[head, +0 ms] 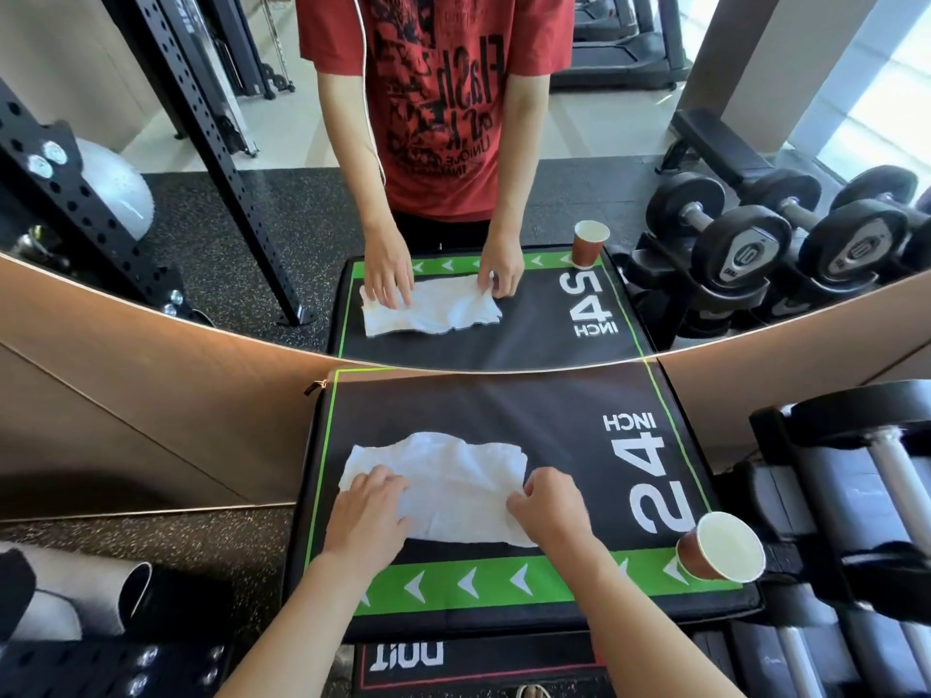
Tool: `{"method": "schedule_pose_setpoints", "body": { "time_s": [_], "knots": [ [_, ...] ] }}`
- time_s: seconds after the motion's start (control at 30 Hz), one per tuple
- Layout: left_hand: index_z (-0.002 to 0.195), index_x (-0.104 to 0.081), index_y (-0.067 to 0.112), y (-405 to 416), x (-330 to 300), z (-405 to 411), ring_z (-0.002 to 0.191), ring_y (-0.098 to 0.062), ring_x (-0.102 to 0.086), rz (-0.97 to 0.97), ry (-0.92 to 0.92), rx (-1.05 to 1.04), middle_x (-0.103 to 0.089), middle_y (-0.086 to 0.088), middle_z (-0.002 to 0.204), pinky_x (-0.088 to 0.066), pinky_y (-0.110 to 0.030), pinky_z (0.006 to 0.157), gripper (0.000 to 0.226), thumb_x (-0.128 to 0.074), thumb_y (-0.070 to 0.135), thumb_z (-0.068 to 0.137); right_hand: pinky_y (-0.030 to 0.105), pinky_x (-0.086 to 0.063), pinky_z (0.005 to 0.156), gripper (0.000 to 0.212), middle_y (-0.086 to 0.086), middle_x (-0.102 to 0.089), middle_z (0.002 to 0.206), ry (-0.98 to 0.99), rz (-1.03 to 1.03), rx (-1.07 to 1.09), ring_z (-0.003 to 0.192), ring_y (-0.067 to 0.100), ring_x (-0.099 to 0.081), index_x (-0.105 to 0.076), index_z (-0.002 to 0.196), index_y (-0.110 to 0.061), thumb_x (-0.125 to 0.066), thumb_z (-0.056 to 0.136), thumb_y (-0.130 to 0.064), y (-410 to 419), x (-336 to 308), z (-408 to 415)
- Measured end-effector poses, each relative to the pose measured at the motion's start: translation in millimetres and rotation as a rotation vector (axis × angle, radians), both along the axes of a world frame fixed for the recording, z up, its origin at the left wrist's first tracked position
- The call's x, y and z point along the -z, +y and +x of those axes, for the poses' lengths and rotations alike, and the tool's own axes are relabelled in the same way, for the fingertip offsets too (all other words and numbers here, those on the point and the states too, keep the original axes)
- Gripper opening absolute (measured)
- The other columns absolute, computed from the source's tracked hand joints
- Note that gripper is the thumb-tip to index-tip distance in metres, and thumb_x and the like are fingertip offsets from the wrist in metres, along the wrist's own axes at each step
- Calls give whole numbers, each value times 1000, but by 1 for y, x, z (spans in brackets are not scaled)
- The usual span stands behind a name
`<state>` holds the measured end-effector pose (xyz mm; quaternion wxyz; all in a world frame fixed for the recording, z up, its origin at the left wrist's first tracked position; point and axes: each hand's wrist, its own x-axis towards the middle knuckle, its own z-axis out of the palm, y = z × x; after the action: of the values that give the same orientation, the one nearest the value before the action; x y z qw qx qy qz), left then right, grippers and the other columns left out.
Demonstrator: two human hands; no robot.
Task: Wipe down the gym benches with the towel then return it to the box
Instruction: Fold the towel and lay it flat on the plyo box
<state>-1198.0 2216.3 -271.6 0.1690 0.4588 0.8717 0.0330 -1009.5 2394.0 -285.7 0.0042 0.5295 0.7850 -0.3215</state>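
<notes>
The white towel (443,483) is lying spread out, a little wrinkled, on the black top of a padded box (504,405) in the lower middle of the frame. This box is carrying the print "24 INCH" on its right part and a green band with white arrows along the near edge.

The left hand (370,511) is resting flat on the left near part of the towel, with the fingers stretched forward and lying a little apart, pressing the cloth down. The right hand (546,501) is sitting at the right near edge of the towel. Its fingers are curling inward and they are pinching a fold of the cloth between thumb and fingertips.

A paper cup (720,546), brown outside and white inside, is standing tilted on the near right corner of the box, on the green band, well apart from the towel.

A big mirror (151,254) is filling the upper half of the frame and is giving back the same box, towel, cup and the person in a red printed shirt. In the mirror, at the upper right, a rack of black dumbbells (745,244) is showing. At the right edge of the frame more dumbbells (856,496) are lying just beside the box. In the lower left corner a rolled mat (90,591) is lying on the speckled floor.
</notes>
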Motion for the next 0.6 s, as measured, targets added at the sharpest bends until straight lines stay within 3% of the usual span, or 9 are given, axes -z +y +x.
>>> {"method": "schedule_pose_setpoints", "body": {
  "time_s": [0.13, 0.23, 0.3, 0.47, 0.6],
  "knots": [
    [120, -64, 32, -6, 1, 21, 109, -12, -59, 56, -129, 48, -54, 18, 122, -51, -33, 86, 24, -59, 34, 97, 28, -37, 47, 15, -3, -59, 64, -40, 39, 88, 57, 21, -54, -53, 68, -14, -64, 71, -23, 30, -3, 38],
    [115, -67, 32, -5, 0, 37, 96, -10, -63, 171, -125, -23, -59, 18, 117, -50, -30, 76, 20, -57, 32, 98, 28, -35, 47, 11, -2, -60, 71, -36, 41, 131, 59, 17, -51, -53, 75, -15, -63, 70, -18, 36, -3, 54],
    [115, -67, 27, -2, -2, 39, 100, -14, -60, 245, -66, -81, -58, 14, 113, -49, -30, 69, 19, -61, 26, 97, 29, -33, 47, 14, -2, -58, 75, -26, 71, 125, 60, 17, -49, -49, 78, -17, -60, 69, -15, 32, -2, 52],
    [140, -49, 24, 5, 1, 19, 123, -23, -48, 69, 11, -215, -49, 3, 136, -54, -38, 85, 45, -58, 39, 99, 35, -39, 62, 21, -3, -46, 98, 25, 86, 102, 80, 21, -53, -47, 95, -18, -62, 80, -22, 21, 0, 39],
    [145, -44, 23, 9, 7, 11, 125, -22, -49, 29, -38, -208, -47, 2, 137, -55, -39, 85, 49, -60, 39, 101, 37, -48, 65, 16, 0, -55, 94, 24, 77, 112, 78, 21, -55, -51, 93, -15, -58, 79, -12, 21, 1, 40]
  ]
}}
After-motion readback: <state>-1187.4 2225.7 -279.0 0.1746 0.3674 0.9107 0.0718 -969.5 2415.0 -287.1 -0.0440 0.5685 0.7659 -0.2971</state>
